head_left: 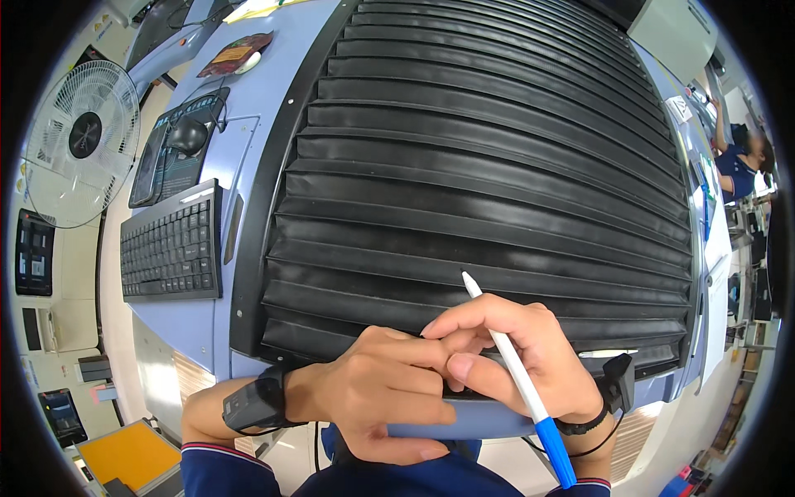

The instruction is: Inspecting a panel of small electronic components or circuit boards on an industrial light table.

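Note:
My right hand (530, 348) holds a white pen with a blue cap (517, 364). The pen slants across the fingers, its white end up over the black bellows cover (489, 199) and its blue cap down toward my body. My left hand (393, 389) has its back turned up, with fingers reaching right and thumb apart. Its fingertips meet the right hand's fingers, which touch or lightly grip them; the overlap hides the exact contact. No object shows in the left hand. Both hands are above the cover's near edge.
Left of the cover are a black keyboard (172, 244), a black mouse (188, 134) on a dark pad and a brown packet (236, 54). A fan (83, 137) stands beyond. A slim white stick (609, 354) lies near the cover's right corner. Another person (739, 170) is at far right.

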`<state>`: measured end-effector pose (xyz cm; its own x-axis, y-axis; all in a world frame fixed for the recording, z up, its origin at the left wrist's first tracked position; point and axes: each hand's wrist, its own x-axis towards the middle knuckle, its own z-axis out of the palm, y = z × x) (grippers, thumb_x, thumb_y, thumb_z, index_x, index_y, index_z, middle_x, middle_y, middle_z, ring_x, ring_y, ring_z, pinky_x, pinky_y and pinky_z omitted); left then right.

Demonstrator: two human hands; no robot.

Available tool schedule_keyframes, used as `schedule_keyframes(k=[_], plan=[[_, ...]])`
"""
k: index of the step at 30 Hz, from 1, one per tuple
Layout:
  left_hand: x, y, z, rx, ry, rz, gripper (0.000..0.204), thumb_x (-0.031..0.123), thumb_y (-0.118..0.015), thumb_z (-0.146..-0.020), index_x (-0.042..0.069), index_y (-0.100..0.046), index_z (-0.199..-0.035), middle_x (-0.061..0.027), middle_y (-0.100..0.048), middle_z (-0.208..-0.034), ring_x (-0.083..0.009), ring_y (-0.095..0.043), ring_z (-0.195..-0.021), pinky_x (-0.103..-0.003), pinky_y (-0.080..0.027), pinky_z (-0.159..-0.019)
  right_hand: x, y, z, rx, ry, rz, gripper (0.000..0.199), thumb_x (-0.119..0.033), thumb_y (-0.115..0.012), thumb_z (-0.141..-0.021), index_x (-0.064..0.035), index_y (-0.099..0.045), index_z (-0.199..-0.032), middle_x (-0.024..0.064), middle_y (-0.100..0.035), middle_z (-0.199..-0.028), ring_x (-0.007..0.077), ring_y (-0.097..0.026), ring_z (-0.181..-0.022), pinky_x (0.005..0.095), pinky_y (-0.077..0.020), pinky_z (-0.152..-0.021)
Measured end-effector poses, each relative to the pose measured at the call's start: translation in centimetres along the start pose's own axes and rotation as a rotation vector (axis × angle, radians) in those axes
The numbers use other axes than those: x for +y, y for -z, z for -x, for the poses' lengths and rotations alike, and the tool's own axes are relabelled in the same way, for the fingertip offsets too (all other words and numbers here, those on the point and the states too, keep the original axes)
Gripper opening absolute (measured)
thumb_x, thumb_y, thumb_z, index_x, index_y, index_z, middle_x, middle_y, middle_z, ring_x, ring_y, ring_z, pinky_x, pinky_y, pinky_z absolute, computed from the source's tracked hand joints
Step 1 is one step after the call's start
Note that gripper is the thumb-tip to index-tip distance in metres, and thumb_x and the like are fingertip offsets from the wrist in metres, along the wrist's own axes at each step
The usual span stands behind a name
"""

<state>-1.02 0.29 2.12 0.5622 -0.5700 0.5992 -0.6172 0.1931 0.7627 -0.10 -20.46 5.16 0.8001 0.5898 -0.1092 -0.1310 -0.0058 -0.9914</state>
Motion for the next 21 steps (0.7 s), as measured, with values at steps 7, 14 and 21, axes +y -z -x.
schedule_keyframes(k=[7, 14, 21], plan=[[-0.23, -0.31, 0.38, -0.032, -0.027, -0.102, 0.022, 0.031, -0.072, -0.077, 0.009, -0.074, -0.082, 0.0027, -0.064, -0.070, -0.0198, -0.062, -0.070, -0.029, -0.037, -0.048, -0.02, 0.10, 0.13, 0.007, 0.018, 0.067, 0.026, -0.004, -0.066, -0.090, -0.0025, -0.064, -0.116, 0.0098, -0.073, -0.082, 0.0183, -0.071, -0.070, 0.0290, -0.0540, -0.066], [-0.15, -0.41, 0.58, -0.076, -0.020, -0.130, 0.021, 0.030, -0.072, -0.078, 0.009, -0.074, -0.082, 0.0021, -0.065, -0.073, -0.0198, -0.064, -0.074, -0.029, -0.036, -0.047, 0.27, 0.10, 0.15, 0.005, 0.076, 0.095, 0.025, -0.006, -0.066, -0.090, -0.0023, -0.065, -0.114, 0.0089, -0.072, -0.077, 0.0166, -0.069, -0.065, 0.0276, -0.0529, -0.062], [-0.12, -0.37, 0.41, -0.049, 0.000, -0.077, 0.021, 0.028, -0.072, -0.076, 0.008, -0.075, -0.082, 0.0010, -0.066, -0.073, -0.0203, -0.064, -0.073, -0.030, -0.038, -0.048, 0.13, 0.04, 0.07, -0.009, 0.061, 0.100, 0.024, -0.006, -0.066, -0.090, -0.0019, -0.066, -0.114, 0.0081, -0.071, -0.075, 0.0156, -0.068, -0.064, 0.0279, -0.0521, -0.061]])
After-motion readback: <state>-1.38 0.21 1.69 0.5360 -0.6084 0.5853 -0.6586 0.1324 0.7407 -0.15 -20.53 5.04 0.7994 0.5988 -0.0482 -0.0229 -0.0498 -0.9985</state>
